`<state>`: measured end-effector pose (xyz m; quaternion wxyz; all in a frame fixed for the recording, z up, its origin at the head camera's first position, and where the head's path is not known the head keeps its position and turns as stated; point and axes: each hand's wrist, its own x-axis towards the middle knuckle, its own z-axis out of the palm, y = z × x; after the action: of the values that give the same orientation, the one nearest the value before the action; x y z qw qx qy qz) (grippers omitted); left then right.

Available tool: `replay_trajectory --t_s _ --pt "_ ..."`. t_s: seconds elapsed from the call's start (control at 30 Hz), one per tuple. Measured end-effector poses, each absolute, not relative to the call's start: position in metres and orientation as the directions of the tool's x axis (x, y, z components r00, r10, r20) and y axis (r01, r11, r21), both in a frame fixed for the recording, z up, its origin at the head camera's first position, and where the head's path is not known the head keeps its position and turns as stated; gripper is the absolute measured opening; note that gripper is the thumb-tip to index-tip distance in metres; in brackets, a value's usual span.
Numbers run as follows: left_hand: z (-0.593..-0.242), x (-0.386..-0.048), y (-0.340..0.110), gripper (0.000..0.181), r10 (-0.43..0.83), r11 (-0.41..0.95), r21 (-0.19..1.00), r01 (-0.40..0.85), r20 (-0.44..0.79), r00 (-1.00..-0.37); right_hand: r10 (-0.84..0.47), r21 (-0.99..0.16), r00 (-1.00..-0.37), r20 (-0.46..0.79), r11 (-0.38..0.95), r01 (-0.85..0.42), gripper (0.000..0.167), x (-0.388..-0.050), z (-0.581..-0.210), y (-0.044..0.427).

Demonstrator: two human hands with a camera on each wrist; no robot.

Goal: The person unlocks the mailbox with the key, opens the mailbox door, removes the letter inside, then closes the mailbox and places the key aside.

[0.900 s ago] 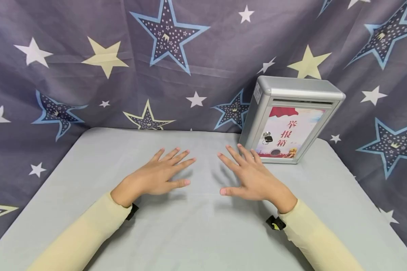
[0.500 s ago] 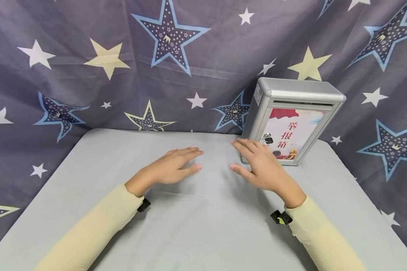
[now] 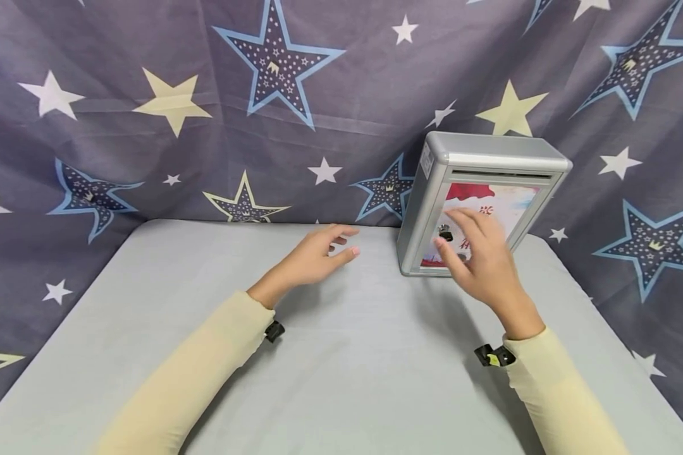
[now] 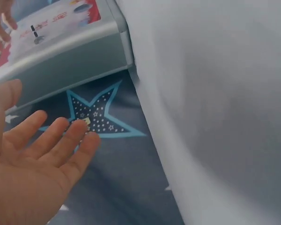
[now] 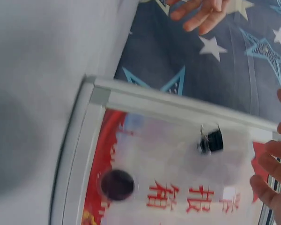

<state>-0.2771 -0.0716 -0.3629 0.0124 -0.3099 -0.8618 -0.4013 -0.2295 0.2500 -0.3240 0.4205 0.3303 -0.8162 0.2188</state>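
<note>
A silver metal box with a slot near its top and a printed front stands upright at the back right. A black key sits in the lock on its front, seen also as the key in the right wrist view. My right hand is raised in front of the box, fingers spread and slightly bent, holding nothing; whether it touches the box I cannot tell. Left of the box, my left hand hovers over the table with loosely bent fingers, empty. The left wrist view shows its palm.
A grey-white cloth covers the table. Behind it and at both sides hangs a dark curtain with stars, close to the box. Black wrist devices are strapped at both sleeves.
My right hand has moved right and up, now in front of the box's printed face. My left hand has moved right and a little forward, its fingers more bent.
</note>
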Motion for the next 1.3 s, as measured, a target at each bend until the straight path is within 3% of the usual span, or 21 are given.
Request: replay_trajectory --t_s 0.17,0.37,0.57,0.9,1.2,1.3 --pt "-0.366 -0.284 -0.058 0.05 0.482 0.41 0.741 0.533 0.32 -0.816 -0.206 -0.125 -0.385 0.9 0.723 -0.679 0.046 -0.234 -0.318 0.265" --pt "-0.372 -0.289 -0.037 0.054 0.428 0.285 0.834 0.472 0.33 -0.841 0.071 -0.249 -0.304 0.95 0.762 -0.598 0.038 -0.237 -0.311 0.282" --pt "-0.371 -0.289 -0.014 0.054 0.388 0.149 0.909 0.388 0.307 -0.869 0.296 -0.415 -0.304 0.906 0.765 -0.492 0.039 -0.237 -0.306 0.303" --pt "-0.373 -0.294 0.007 0.053 0.357 0.117 0.943 0.312 0.253 -0.899 0.513 -0.672 -0.449 0.731 0.657 -0.343 0.04 -0.253 -0.321 0.336" --pt "-0.377 -0.298 0.026 0.057 0.389 0.096 0.947 0.306 0.247 -0.888 0.519 -0.758 -0.557 0.648 0.507 -0.41 0.036 -0.259 -0.337 0.336" --pt "-0.375 -0.297 0.034 0.058 0.384 0.082 0.949 0.306 0.253 -0.888 0.521 -0.806 -0.615 0.591 0.38 -0.453 0.037 -0.271 -0.349 0.348"
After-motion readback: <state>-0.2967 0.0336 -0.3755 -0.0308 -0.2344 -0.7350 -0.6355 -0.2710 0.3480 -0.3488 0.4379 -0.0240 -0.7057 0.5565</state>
